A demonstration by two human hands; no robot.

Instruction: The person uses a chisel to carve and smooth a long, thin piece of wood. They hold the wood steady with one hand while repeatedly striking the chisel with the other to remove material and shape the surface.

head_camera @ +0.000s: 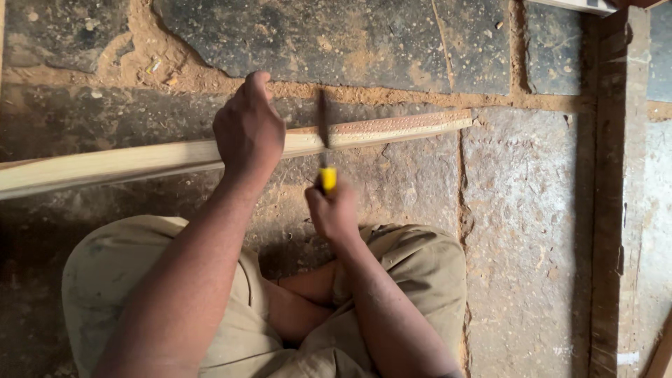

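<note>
Pale wood strip (175, 157) lies across the stone floor (518, 231), pinned under the closed left hand (248, 129). The right hand (334, 213) grips a yellow-handled saw (326, 150) mid-cut, by my reading; steady strokes are needed next.

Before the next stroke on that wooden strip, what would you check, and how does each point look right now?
1. Left hand pressing down on the wooden strip: ok, it grips the strip from above.
2. Right hand closed on the yellow handle of the tool: ok.
3. Blade set across the strip: ok, it crosses just right of the left hand.
4. Left-hand fingers apart from the blade: cannot tell, the gap looks small and the picture is blurred.
5. Strip resting flat on the stone floor: cannot tell, its left part runs out of view.
6. Legs out of the blade's path: ok, the knees lie below the strip.
</note>
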